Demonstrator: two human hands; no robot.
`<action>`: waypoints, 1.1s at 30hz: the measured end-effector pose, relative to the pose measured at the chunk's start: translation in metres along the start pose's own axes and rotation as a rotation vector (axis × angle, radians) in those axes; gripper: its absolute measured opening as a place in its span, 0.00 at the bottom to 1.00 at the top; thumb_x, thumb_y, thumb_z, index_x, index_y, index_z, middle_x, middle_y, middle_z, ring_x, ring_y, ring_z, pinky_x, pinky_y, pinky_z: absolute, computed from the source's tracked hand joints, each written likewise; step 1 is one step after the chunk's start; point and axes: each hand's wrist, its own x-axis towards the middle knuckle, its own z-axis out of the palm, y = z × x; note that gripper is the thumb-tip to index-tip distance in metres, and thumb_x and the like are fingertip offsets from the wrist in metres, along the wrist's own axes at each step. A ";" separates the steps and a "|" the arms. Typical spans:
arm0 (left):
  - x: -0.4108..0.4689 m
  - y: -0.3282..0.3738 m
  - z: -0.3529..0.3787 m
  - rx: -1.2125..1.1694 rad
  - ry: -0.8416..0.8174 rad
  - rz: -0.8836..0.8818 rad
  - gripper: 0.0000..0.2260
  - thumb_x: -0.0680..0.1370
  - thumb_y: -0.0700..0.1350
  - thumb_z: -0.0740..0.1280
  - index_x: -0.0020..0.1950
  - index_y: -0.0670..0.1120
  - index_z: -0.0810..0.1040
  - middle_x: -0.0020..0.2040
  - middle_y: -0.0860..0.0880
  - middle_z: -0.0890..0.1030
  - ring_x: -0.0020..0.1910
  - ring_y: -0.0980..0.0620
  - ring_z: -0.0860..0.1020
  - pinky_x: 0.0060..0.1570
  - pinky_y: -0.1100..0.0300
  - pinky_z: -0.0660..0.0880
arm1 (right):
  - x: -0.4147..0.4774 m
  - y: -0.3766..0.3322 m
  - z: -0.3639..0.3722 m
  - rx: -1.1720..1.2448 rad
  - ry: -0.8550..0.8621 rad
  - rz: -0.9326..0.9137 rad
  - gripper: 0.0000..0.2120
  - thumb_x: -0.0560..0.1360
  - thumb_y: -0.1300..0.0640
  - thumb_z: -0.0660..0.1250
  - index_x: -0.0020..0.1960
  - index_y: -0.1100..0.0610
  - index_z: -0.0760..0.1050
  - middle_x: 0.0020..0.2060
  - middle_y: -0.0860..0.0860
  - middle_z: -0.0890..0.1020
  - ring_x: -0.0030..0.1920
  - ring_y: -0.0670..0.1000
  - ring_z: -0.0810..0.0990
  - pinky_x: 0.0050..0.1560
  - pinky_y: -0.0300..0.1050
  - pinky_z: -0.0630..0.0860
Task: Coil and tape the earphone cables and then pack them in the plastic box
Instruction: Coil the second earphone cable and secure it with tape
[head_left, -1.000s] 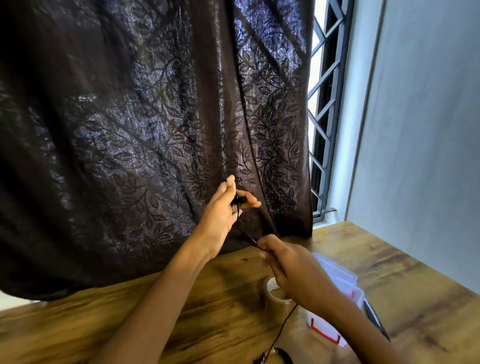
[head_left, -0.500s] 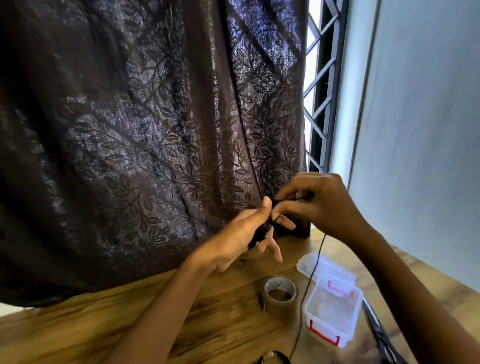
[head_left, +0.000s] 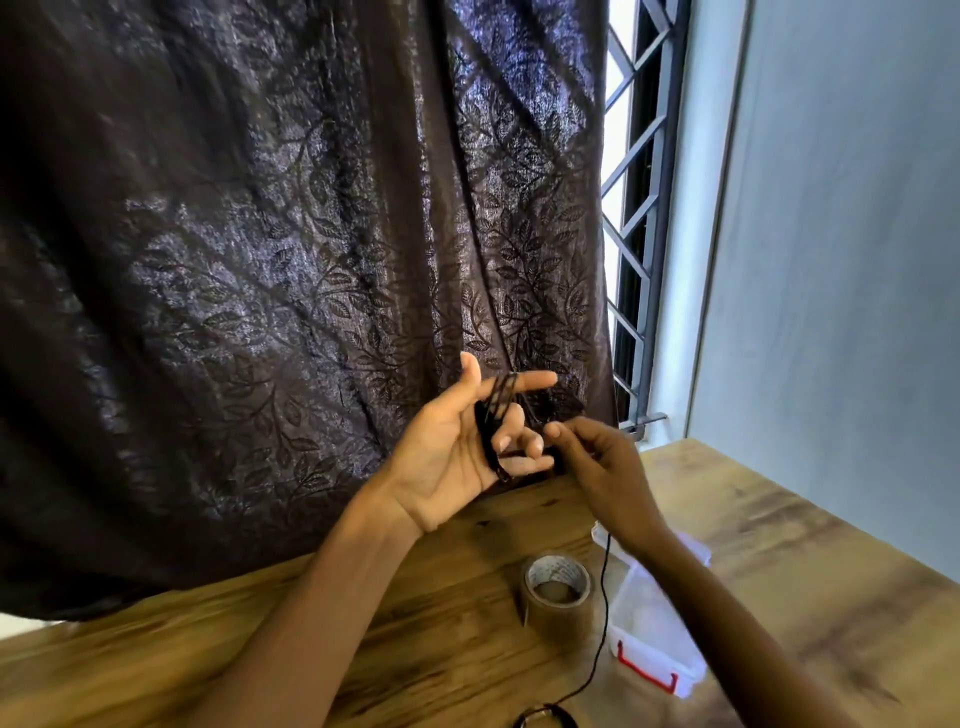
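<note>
Up above the table (head_left: 363, 649), the left hand (head_left: 447, 457) is holding the earphone cable (head_left: 496, 410) looped across its fingers (head_left: 535, 381) — index stretched out, the middle ones curling over the coil. Beside it the right hand (head_left: 608, 467) is pinching the loose strand, which is hanging between tape roll (head_left: 558, 587) and plastic box (head_left: 649, 623).

Home room: leaf-patterned dark curtain (head_left: 260, 260), barred window (head_left: 640, 208), wooden table (head_left: 156, 670), plain wall (head_left: 857, 260).

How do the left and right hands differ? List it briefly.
The left hand shows its palm; the right hand shows its back. The thin black earphone cable is looped round the left hand's fingers but hangs loose below the right. Both are raised above the wooden table.
</note>
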 end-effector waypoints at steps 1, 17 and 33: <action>0.002 0.000 0.000 -0.040 0.029 0.024 0.27 0.80 0.57 0.45 0.61 0.41 0.74 0.24 0.50 0.70 0.29 0.53 0.77 0.64 0.38 0.65 | -0.007 0.008 0.009 -0.005 0.002 0.030 0.13 0.77 0.54 0.63 0.33 0.53 0.73 0.25 0.45 0.71 0.29 0.40 0.66 0.30 0.38 0.63; 0.025 -0.016 -0.022 -0.055 0.469 0.168 0.08 0.82 0.46 0.51 0.53 0.50 0.69 0.31 0.52 0.76 0.36 0.52 0.81 0.59 0.47 0.63 | -0.044 -0.011 0.014 -0.479 -0.151 -0.218 0.10 0.75 0.50 0.60 0.51 0.51 0.77 0.38 0.39 0.77 0.31 0.34 0.70 0.34 0.34 0.65; 0.007 -0.026 0.006 0.423 0.019 -0.026 0.19 0.82 0.49 0.47 0.47 0.42 0.74 0.25 0.50 0.68 0.31 0.51 0.78 0.42 0.64 0.75 | 0.037 -0.082 -0.048 -0.856 -0.239 -0.821 0.14 0.68 0.42 0.64 0.36 0.53 0.78 0.30 0.47 0.79 0.31 0.49 0.79 0.27 0.39 0.71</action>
